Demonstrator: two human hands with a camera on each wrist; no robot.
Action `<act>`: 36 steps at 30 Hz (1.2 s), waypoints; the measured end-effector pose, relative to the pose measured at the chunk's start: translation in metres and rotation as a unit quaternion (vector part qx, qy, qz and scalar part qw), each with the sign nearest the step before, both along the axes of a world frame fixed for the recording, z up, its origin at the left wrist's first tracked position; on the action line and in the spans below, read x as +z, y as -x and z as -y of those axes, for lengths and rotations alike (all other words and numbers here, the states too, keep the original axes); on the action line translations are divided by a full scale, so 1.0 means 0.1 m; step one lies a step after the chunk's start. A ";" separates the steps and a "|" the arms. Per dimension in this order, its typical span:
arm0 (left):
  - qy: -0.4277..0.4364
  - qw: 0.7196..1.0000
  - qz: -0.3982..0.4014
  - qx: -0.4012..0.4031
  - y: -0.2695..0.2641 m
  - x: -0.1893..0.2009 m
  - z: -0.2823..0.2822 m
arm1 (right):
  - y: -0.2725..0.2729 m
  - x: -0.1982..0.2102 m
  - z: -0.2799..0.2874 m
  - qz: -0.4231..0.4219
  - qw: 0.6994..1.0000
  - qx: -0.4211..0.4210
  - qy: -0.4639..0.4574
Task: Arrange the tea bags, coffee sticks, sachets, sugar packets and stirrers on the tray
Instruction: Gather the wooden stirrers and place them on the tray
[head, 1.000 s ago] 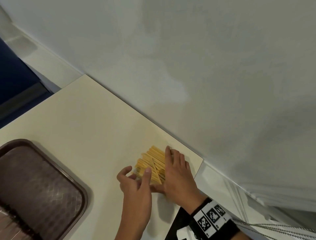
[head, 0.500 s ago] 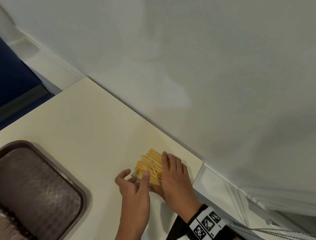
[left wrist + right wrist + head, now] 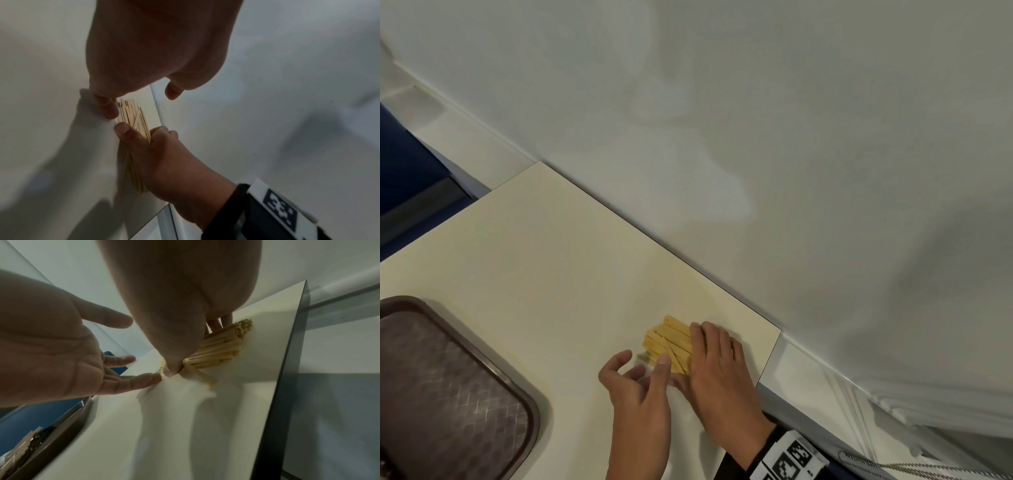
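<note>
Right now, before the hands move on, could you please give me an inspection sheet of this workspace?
Surface: cream table top, pushed against the wall.
Job's things: wooden stirrers in a loose pile on the table near its right corner, one lying crosswise; brown tray to the left, apart from them, with blurred items at its near end.
Clutter: nothing seen.
Grippers: right hand grips the pile, thumb against fingers; left hand spread, fingertips at the stirrers' ends.
Cables: braided cable beside the right wrist, off the table.
Surroundings: white wall; dark blue area at far left.
</note>
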State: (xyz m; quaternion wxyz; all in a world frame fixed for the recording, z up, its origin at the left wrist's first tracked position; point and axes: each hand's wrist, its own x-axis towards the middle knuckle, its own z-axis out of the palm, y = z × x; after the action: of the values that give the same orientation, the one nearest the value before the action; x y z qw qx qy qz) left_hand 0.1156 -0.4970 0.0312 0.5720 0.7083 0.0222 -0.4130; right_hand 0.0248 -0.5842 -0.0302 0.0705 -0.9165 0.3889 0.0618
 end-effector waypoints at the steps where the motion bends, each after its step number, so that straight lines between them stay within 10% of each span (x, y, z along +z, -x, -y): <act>1: -0.001 1.000 -0.001 0.000 0.00 0.00 0.00 | 0.00 0.00 0.00 0.007 1.000 0.002 0.006; 36: 0.012 0.998 -0.045 0.053 -0.06 0.01 -0.02 | -0.29 -0.10 -0.20 0.045 0.998 0.039 0.029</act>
State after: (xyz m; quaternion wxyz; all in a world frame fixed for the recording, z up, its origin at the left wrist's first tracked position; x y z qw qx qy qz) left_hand 0.1219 -0.4954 0.0323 0.5997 0.6799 0.0805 -0.4142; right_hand 0.0535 -0.5646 -0.0400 0.0593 -0.9343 0.3512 0.0118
